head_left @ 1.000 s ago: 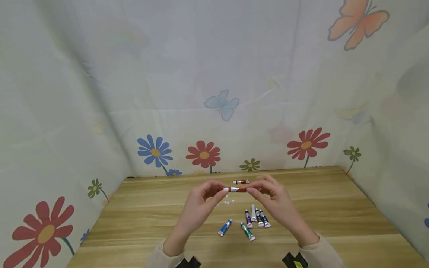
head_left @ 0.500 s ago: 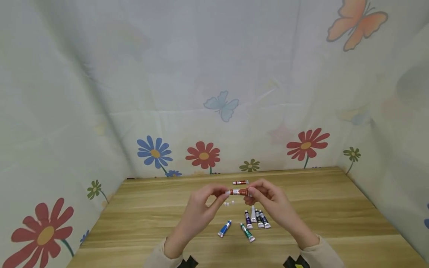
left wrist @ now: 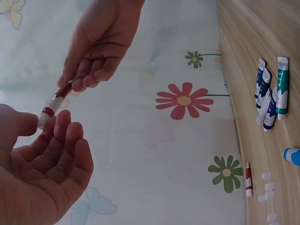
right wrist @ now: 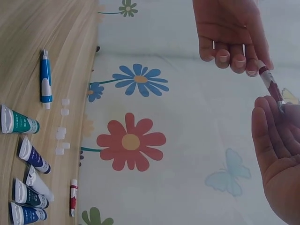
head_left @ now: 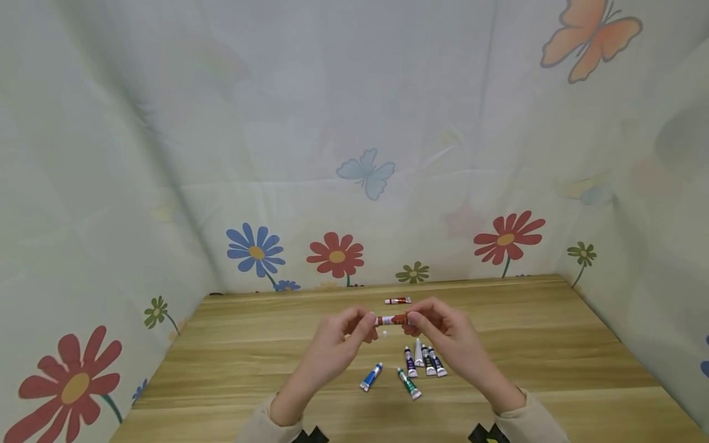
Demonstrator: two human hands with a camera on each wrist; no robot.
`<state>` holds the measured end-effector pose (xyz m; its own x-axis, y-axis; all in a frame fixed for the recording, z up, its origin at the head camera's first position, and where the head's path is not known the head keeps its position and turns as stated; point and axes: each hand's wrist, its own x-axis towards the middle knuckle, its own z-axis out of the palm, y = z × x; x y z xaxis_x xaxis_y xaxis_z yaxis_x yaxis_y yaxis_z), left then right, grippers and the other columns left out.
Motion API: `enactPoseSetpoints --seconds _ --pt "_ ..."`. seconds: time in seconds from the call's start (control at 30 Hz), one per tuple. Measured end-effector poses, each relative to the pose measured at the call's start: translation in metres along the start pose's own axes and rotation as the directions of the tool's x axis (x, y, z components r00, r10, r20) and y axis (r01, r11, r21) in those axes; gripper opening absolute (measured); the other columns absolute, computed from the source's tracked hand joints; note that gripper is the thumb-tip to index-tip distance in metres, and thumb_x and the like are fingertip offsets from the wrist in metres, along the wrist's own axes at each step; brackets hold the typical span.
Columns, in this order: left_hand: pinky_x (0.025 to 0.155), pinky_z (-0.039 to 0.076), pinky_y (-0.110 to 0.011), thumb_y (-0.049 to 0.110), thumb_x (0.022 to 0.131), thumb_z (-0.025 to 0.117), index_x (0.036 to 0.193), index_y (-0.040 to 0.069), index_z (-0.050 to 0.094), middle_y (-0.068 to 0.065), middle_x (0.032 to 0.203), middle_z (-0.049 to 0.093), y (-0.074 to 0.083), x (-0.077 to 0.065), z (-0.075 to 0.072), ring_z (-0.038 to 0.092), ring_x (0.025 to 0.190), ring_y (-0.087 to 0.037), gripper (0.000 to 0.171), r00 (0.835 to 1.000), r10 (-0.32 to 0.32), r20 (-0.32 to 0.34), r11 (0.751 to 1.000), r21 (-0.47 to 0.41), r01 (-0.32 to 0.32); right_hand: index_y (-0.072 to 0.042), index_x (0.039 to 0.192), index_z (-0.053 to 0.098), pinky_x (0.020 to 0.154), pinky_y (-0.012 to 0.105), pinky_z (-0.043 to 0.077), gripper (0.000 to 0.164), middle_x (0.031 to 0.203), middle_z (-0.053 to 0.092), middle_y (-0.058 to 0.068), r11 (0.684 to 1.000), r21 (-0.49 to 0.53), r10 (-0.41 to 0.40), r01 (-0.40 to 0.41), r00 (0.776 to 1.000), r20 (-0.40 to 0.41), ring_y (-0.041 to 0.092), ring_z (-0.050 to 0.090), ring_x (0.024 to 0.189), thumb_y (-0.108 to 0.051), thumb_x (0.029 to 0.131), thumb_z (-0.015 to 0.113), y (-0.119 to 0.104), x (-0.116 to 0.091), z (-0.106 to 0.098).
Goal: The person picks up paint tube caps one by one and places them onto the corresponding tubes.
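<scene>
Holds a red-brown paint tube [head_left: 391, 320] above the table [head_left: 221, 357], with long axis crosswise, bridging the gap; pinches its pale end in the left hand [head_left: 336, 338], its tail in the right hand [head_left: 451, 332], other fingers loosely curled, with neither nearer.

Eight tubes [head_left: 392, 320], about six caps [right wrist: 64, 112], two hands [head_left: 335, 339]
</scene>
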<state>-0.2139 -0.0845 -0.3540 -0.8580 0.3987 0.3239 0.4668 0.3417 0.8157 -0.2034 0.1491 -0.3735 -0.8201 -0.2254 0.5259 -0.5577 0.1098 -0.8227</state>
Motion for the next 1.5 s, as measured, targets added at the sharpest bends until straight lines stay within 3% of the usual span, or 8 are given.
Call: enactPoseSetpoints --seconds 0.37,0.5,0.63,0.73,0.97,1.13,1.5 --pt "0.067 0.054 -0.028 0.033 0.105 0.054 0.103 0.011 0.068 0.008 0.082 0.064 -0.002 -0.003 0.003 0.060 0.075 -0.014 0.026 0.998 0.054 -0.021 0.998 0.044 -0.053 -0.007 0.108 0.066 0.074 0.037 0.059 0.010 0.091 0.072 0.008 0.999 0.028 0.041 -0.042 0.999 0.034 0.019 0.071 0.081 -0.011 0.103 0.057 0.000 -0.002 0.001" --pt "0.068 0.054 -0.027 0.027 0.104 0.057 0.102 0.010 0.067 0.008 0.081 0.063 -0.003 -0.004 0.005 0.058 0.074 -0.010 0.020 0.988 0.144 -0.046 0.986 0.096 -0.139 -0.003 0.108 0.065 0.074 0.040 0.059 0.012 0.091 0.071 0.017 0.995 0.074 0.057 -0.061 0.997 0.046 0.023 0.072 0.081 -0.011 0.103 0.057 0.001 -0.001 0.000" --pt "0.066 0.053 -0.026 0.020 0.102 0.060 0.101 0.009 0.066 0.007 0.081 0.063 -0.005 -0.002 0.007 0.057 0.072 -0.008 0.013 0.967 0.252 -0.047 0.959 0.144 -0.243 -0.002 0.108 0.065 0.073 0.040 0.059 0.014 0.092 0.071 0.019 0.990 0.106 0.090 -0.094 0.995 0.043 0.024 0.072 0.080 -0.013 0.103 0.058 0.002 0.000 -0.003" --pt "0.064 0.052 -0.025 0.017 0.102 0.061 0.100 0.008 0.067 0.006 0.080 0.064 -0.006 -0.001 0.008 0.059 0.071 -0.011 0.011 0.956 0.290 -0.050 0.948 0.155 -0.279 -0.001 0.108 0.065 0.074 0.040 0.059 0.016 0.093 0.071 0.020 0.985 0.115 0.123 -0.126 0.992 0.031 0.025 0.072 0.081 -0.015 0.103 0.059 0.002 0.001 -0.004" --pt "0.067 0.055 -0.026 0.021 0.102 0.061 0.100 0.009 0.068 0.005 0.085 0.070 -0.009 0.003 0.013 0.064 0.075 -0.008 0.015 0.963 0.263 -0.062 0.959 0.125 -0.253 0.002 0.111 0.065 0.077 0.039 0.059 0.021 0.098 0.071 0.020 0.974 0.135 0.186 -0.181 0.982 -0.024 0.022 0.071 0.084 -0.018 0.103 0.060 0.003 0.002 -0.003" --pt "0.068 0.054 -0.027 0.025 0.102 0.062 0.103 0.009 0.069 0.006 0.087 0.071 -0.012 0.008 0.015 0.065 0.076 -0.014 0.018 0.972 0.218 -0.092 0.972 0.109 -0.207 0.002 0.116 0.064 0.078 0.038 0.059 0.023 0.101 0.070 0.018 0.972 0.124 0.205 -0.199 0.978 -0.038 0.023 0.070 0.087 -0.017 0.103 0.059 0.004 0.004 -0.005" --pt "0.082 0.056 -0.033 0.030 0.099 0.066 0.110 0.014 0.072 0.010 0.099 0.071 -0.020 0.030 0.018 0.065 0.090 -0.009 0.020 0.981 0.156 -0.117 0.986 0.079 -0.148 0.001 0.122 0.060 0.081 0.035 0.058 0.029 0.104 0.071 0.019 0.957 0.131 0.275 -0.260 0.955 -0.109 0.024 0.071 0.090 -0.021 0.103 0.061 0.017 0.014 -0.012"
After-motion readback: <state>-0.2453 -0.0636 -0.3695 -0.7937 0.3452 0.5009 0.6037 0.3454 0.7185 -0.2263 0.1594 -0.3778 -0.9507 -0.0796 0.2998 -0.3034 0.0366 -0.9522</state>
